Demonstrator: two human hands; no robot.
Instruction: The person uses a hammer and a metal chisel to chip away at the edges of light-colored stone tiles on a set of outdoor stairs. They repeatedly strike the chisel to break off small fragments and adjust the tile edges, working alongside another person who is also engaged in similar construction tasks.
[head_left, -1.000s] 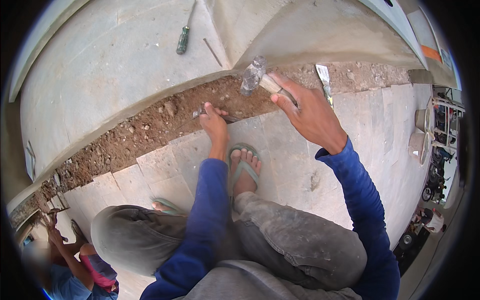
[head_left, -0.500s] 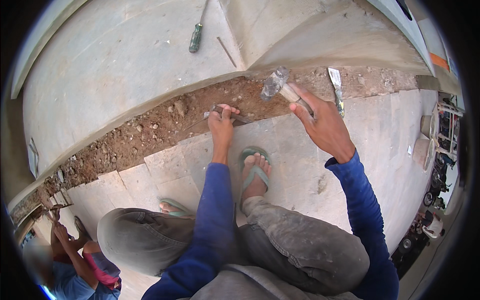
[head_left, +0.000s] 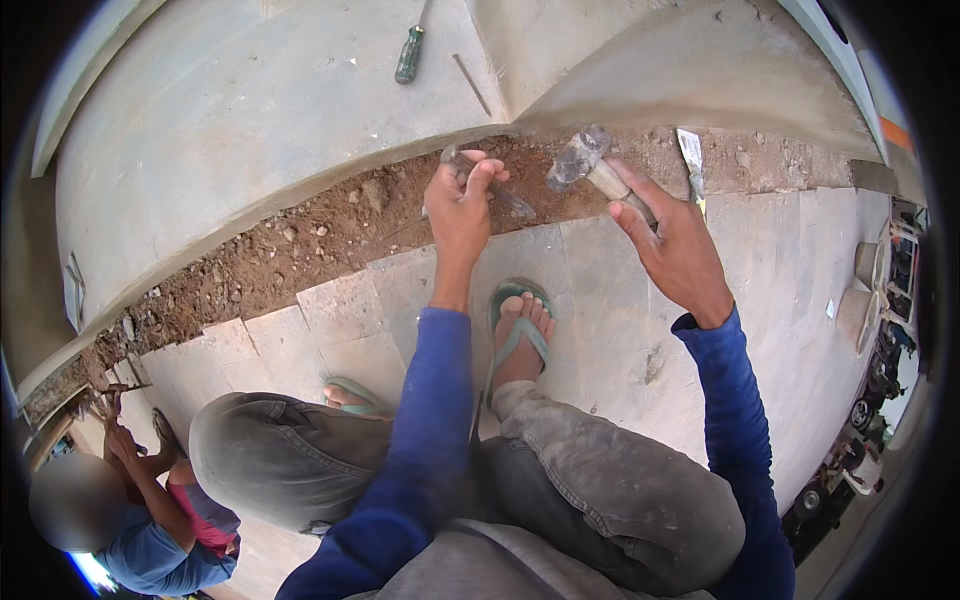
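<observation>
My left hand (head_left: 460, 220) is closed round a metal chisel (head_left: 515, 203), held slanting over the strip of bare earth (head_left: 345, 210). The chisel's blunt end pokes out above my fingers, and its flat end points right, toward the paving edge. In my right hand (head_left: 685, 255) is a hammer (head_left: 577, 160), gripped by its short wooden handle close to the head. The worn grey head hangs over the same strip, apart from the chisel.
Past the strip rises a grey concrete surface (head_left: 250, 110) with a green-handled screwdriver (head_left: 409, 55) and a thin metal rod (head_left: 472, 85) on it. A scraper (head_left: 691, 155) lies at right. Another person (head_left: 165, 540) crouches at lower left. Pale paving tiles (head_left: 600, 310) lie under my sandalled feet.
My left hand has lifted the chisel away from the paving edge, upward and slightly right. My right hand still holds the hammer, a little farther right. The whole view has shifted slightly.
</observation>
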